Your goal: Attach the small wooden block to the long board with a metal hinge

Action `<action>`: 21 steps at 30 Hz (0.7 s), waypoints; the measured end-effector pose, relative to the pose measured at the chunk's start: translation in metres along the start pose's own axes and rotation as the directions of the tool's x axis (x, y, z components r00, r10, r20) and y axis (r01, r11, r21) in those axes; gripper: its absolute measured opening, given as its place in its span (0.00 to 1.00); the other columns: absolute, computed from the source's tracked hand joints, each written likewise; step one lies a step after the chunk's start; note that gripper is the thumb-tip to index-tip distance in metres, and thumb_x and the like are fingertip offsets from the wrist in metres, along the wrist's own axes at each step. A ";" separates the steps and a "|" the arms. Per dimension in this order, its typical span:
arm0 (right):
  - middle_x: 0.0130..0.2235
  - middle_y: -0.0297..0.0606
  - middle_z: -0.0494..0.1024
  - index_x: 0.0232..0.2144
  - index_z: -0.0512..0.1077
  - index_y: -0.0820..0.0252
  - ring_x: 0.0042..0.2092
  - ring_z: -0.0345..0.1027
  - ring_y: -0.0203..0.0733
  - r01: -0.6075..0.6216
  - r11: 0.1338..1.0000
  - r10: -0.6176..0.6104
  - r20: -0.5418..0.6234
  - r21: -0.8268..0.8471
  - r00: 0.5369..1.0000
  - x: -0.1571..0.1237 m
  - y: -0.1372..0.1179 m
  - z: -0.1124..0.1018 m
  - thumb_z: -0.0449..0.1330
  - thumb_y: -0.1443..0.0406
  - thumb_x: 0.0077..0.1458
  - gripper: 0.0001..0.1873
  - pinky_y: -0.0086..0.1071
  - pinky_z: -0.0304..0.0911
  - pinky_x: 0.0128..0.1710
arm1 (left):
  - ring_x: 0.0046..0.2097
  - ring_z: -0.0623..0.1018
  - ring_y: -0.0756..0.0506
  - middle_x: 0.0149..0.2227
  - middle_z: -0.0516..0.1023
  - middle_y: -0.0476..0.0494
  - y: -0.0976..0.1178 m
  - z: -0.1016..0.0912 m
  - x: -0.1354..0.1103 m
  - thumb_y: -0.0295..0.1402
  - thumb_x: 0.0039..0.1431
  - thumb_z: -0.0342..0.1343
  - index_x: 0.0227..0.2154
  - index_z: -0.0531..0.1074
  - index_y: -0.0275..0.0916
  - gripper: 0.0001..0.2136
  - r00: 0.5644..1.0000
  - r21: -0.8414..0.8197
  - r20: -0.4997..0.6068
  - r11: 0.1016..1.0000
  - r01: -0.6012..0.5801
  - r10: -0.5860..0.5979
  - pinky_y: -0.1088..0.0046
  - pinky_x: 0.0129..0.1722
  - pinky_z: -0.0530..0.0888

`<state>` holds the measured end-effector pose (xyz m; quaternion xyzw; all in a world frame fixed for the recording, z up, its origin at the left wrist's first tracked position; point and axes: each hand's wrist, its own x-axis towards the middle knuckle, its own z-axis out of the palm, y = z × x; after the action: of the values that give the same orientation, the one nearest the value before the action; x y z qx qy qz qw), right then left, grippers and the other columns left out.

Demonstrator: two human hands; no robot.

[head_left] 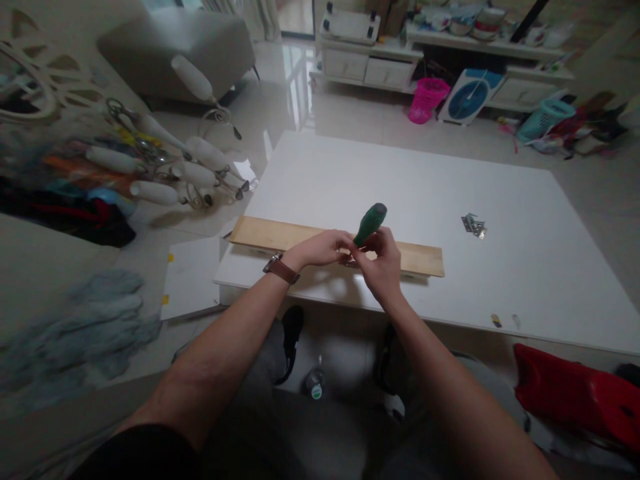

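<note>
A narrow wooden board (275,233) lies lengthwise near the front of a white tabletop, slightly raised above it. Over its middle my two hands meet. My right hand (383,263) is closed with its fingers at the lower end of a green-handled screwdriver (371,223), whose handle leans up and to the right. My left hand (325,248), below a wristwatch, has its fingertips pinched together beside the screwdriver's lower end. What they hold is too small and hidden to make out. The screwdriver's tip is hidden too.
Small metal brackets (474,227) lie in a pile on the white tabletop (525,280), right of the board. Two small pieces sit by its front edge. A red object (570,393) stands front right, a bottle (315,383) between my feet, a white-shaded lamp (195,173) at left.
</note>
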<state>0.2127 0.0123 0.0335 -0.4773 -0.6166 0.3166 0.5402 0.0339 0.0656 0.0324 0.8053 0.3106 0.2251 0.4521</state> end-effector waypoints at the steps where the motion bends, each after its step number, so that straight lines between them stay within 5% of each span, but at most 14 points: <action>1: 0.32 0.29 0.80 0.44 0.70 0.51 0.33 0.74 0.38 -0.006 1.000 0.006 -0.002 -0.009 1.000 0.000 0.000 0.000 0.71 0.57 0.55 0.18 0.35 0.73 0.36 | 0.41 0.80 0.46 0.38 0.83 0.45 0.000 -0.001 0.000 0.18 0.56 0.59 0.31 0.80 0.36 0.08 1.000 0.010 0.007 1.000 0.001 -0.001 0.69 0.47 0.74; 8: 0.32 0.30 0.82 0.47 0.72 0.51 0.32 0.75 0.40 -0.040 0.998 0.037 -0.057 -0.050 0.998 -0.001 0.000 0.000 0.71 0.60 0.54 0.19 0.35 0.70 0.33 | 0.38 0.78 0.48 0.36 0.81 0.44 0.004 -0.005 0.002 0.20 0.59 0.58 0.32 0.80 0.35 0.07 0.999 -0.025 0.046 1.000 -0.009 0.011 0.71 0.42 0.73; 21: 0.34 0.30 0.80 0.47 0.71 0.52 0.34 0.76 0.40 -0.076 0.996 0.078 0.028 -0.043 0.997 0.000 0.000 -0.001 0.69 0.61 0.52 0.20 0.35 0.70 0.33 | 0.33 0.76 0.50 0.30 0.77 0.48 0.007 -0.007 0.002 0.22 0.57 0.61 0.28 0.77 0.34 0.04 0.998 -0.096 0.028 0.993 0.065 -0.063 0.74 0.37 0.71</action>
<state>0.2142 0.0127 0.0337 -0.5073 -0.6122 0.3312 0.5081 0.0328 0.0676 0.0422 0.7748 0.3193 0.2151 0.5014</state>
